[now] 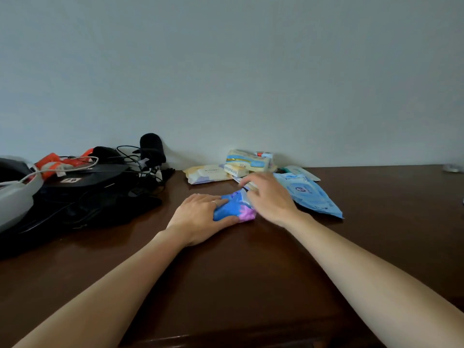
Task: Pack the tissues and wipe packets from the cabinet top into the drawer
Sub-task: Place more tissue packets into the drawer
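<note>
Head-worn camera looks forward and down, close over the cabinet top, facing the wall.

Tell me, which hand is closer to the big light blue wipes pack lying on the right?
The right hand. It hovers just left of the light blue wipes pack, blurred. The left hand lies farther left, flat on a blue and purple packet.

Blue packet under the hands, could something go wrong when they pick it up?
Maybe. The left hand presses the blue packet flat on the cabinet top, so the soft pack could slip when lifted. The right hand is blurred beside the pile of packets, which it might knock over. The cables lie close, so a wide sweep could snag them.
</note>
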`<action>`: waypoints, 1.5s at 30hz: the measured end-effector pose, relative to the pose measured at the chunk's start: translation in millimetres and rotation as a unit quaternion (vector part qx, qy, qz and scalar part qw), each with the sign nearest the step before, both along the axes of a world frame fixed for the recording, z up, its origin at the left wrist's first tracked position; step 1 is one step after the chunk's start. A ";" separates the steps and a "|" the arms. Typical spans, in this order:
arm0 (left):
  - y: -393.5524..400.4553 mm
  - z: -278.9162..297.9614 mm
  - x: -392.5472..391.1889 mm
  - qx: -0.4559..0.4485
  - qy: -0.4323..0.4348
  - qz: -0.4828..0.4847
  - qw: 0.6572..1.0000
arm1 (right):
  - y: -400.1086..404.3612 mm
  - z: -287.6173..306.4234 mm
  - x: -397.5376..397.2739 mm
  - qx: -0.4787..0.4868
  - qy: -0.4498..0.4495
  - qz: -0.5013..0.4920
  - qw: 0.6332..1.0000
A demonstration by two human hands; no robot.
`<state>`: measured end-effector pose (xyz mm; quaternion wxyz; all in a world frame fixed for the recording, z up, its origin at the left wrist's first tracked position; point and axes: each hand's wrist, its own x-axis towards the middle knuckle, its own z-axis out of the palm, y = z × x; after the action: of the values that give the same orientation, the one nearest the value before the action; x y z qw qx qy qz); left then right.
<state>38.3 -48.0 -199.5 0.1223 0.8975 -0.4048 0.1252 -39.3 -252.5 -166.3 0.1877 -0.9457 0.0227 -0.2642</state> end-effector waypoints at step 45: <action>232.7 -284.2 -352.0 -0.175 0.256 0.291 0.905 | 151.0 -332.2 -379.0 0.213 0.283 -0.083 0.931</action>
<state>-313.7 184.7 -483.7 0.3354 0.9406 -0.0515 -0.0103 -418.3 -101.5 -498.5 0.3476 -0.9140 0.2089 0.0111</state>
